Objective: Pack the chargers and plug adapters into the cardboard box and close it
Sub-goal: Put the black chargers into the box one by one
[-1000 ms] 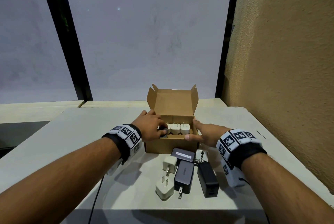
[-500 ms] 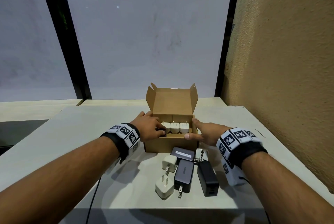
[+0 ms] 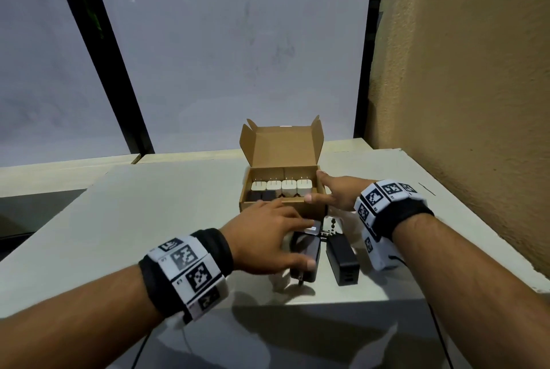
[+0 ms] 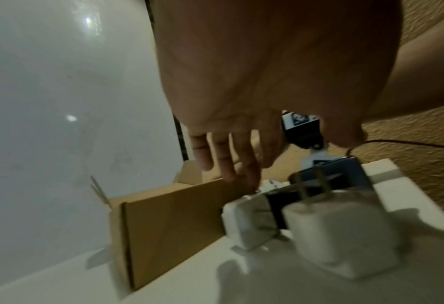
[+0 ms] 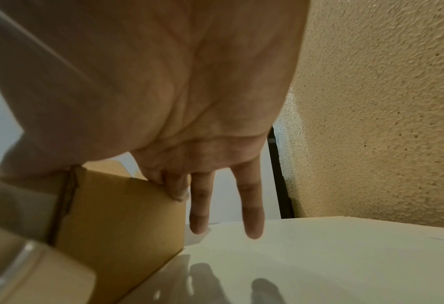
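Observation:
The cardboard box (image 3: 248, 207) stands open on the table, its lid upright at the back. Inside, several white chargers (image 3: 281, 188) stand in a row with prongs up, and dark ones (image 3: 262, 196) lie at the front left. My right hand (image 3: 317, 187) holds the box's right wall, thumb on the front rim and index finger on the far corner. My left hand (image 3: 300, 242) hovers open, fingers spread, over the loose chargers in front of the box. Under it lie two white chargers (image 4: 249, 222) and a dark grey charger (image 3: 306, 255). A black charger (image 3: 342, 261) lies to the right.
A white plug adapter (image 3: 331, 224) sits between the box and the black charger. The table (image 3: 166, 204) ends just in front of the loose chargers. A textured wall (image 3: 461, 100) rises on the right and a window (image 3: 238, 55) behind. Bare tabletop lies left of the box.
My left hand has come out of the box towards me and now hangs over the loose chargers. The full row in the box shows. My right hand stays on the box.

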The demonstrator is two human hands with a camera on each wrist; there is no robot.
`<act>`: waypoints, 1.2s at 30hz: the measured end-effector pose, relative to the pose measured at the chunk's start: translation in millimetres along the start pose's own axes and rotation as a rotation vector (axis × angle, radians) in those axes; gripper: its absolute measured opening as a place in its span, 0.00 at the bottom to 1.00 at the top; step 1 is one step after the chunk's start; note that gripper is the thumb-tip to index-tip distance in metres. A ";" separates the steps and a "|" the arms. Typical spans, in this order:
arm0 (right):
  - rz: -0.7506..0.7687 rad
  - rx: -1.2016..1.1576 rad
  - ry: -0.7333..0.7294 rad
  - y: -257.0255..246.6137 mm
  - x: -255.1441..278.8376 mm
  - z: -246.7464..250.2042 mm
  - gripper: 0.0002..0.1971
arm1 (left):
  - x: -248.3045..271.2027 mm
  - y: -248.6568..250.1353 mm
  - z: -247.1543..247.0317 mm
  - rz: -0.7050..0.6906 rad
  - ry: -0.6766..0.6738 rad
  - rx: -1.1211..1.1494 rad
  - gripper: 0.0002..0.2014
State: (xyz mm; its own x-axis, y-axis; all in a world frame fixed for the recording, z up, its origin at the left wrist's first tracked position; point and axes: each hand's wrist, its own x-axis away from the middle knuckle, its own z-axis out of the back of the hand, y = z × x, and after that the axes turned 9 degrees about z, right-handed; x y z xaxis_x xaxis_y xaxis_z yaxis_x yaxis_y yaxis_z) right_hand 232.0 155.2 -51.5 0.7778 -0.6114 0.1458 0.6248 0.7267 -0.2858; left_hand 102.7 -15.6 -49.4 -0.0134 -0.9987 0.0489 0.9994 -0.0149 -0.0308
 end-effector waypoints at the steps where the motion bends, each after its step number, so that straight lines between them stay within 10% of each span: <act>1: -0.004 0.002 -0.001 0.3 0.1 0.0 0.40 | 2.2 5.1 -3.8 0.006 -0.026 -0.034 0.41; 17: -0.059 0.041 -0.021 -2.4 1.1 -0.7 0.45 | 17.4 23.1 -28.0 -0.062 0.075 -0.111 0.31; 23: -0.054 0.029 -0.026 -3.1 2.6 -0.5 0.45 | 19.5 29.8 -26.9 0.200 0.087 0.030 0.45; 36: -0.037 0.013 -0.019 -2.1 4.2 0.4 0.44 | 15.7 33.3 -32.5 0.244 0.190 0.063 0.32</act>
State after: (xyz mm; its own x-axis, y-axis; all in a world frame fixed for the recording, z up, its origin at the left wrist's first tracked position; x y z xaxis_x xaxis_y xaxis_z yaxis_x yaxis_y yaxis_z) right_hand 233.9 151.2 -49.8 0.7552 -0.6321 0.1736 0.6538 0.7077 -0.2678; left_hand 134.8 -33.3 -82.1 0.2270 -0.9638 -0.1401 0.9738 0.2230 0.0435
